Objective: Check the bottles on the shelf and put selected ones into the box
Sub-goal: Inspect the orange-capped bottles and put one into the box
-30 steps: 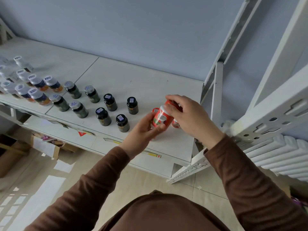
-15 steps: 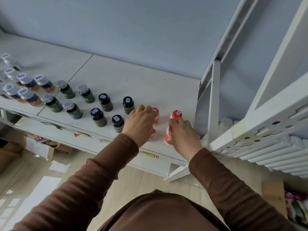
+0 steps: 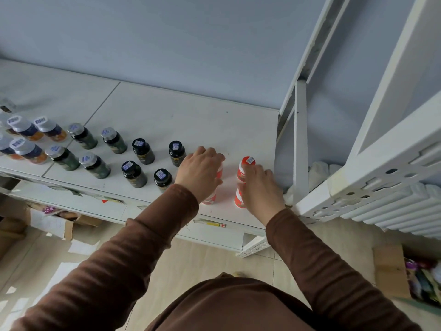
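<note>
A white shelf is running across the view, seen from above by a person in brown sleeves. At the far left, clear bottles with silver caps are standing in a cluster, showing orange contents. Next to them, four dark green bottles with silver caps are sitting in two rows, and then four black-capped bottles (each with a small barcode sticker on top) are standing upright. Right of these, the left hand is lying over two orange bottles, fingers curled down around the farther one, which is mostly hidden beneath the palm. Just beside it, the right hand is wrapping its fingers around another orange bottle, with one more standing directly in front of it. At the lower right, a cardboard box is sitting on the floor, well apart from the shelf.
</note>
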A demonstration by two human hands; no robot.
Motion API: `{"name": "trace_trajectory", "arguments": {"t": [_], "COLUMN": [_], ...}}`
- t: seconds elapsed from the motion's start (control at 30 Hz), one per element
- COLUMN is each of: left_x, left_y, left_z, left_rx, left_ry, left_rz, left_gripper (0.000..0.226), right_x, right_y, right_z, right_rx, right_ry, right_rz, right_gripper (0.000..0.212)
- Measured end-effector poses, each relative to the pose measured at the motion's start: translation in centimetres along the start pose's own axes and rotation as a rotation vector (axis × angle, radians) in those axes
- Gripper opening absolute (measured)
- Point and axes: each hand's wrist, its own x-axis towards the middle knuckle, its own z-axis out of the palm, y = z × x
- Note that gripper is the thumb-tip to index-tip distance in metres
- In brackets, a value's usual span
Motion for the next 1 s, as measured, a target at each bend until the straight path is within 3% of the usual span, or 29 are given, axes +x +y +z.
{"name": "trace_trajectory", "arguments": {"t": [0.13,0.37,0.57,0.67,0.8,1.0], "left_x": [1.9,4.1,4.2,3.7,2.8,1.3], "left_y": [-0.3,-0.6,-1.7,-1.9,-1.5,-1.8], "left_z": [-0.2,0.0,0.2,-0.5,-2.1,-3.7], "left_rx": [0.02,0.038,-0.098,-0.449,-0.948,-2.056], "left_ry": [-0.001,-0.031,-0.01,0.046,0.153,-0.22], "left_rz": [-0.003,-0.008,-0.006,-0.014,-0.041,-0.198], "left_gripper": [0.053,0.051,0.062,0.068,0.049,0.046], "right_x": [3.4,6.9,6.5,6.7,6.6,7.1], "right_y": [-0.9,-0.9,-1.5,-2.1,-2.9,-4.4], "right_z": [-0.7,1.0,-2.4,-6.2,-9.7,-11.8], "right_rx": [0.069,0.075,0.288,0.558,0.732,0.975], "right_ry": [0.046,-0.15,0.133,0.192,0.156,0.212], "right_rz": [0.145,0.281,0.218,0.182,0.151,0.13], "right_gripper": [0.05,0.042,0.036,0.033,0.033,0.037]}}
